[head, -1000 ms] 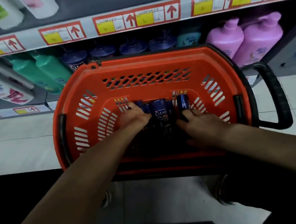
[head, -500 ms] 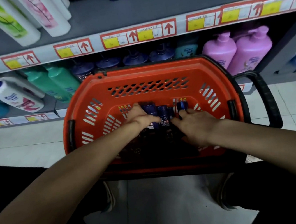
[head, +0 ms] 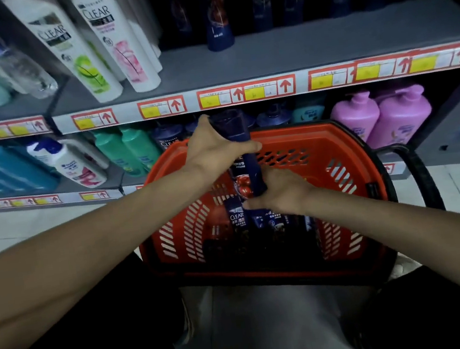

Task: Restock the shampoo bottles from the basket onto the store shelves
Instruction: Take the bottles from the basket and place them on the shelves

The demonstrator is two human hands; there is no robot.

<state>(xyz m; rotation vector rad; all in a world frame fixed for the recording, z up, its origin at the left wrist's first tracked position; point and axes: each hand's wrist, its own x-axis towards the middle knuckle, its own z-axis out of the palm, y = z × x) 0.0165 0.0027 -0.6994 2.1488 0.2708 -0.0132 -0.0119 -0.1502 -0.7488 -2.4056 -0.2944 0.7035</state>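
Left hand (head: 214, 150) has its grip wrapped round the top of a dark blue shampoo bottle (head: 245, 159), right hand (head: 284, 193) has its grip curled round the base. Bottle's upright over the orange basket (head: 335, 142), more bottles (head: 237, 220) lying inside.

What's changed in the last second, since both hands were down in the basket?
The left hand gripped a dark blue shampoo bottle by its upper end and lifted it upright from the orange basket; the right hand rose with it, holding its lower end. The other bottles still lie in the basket, which stays before the shelves.
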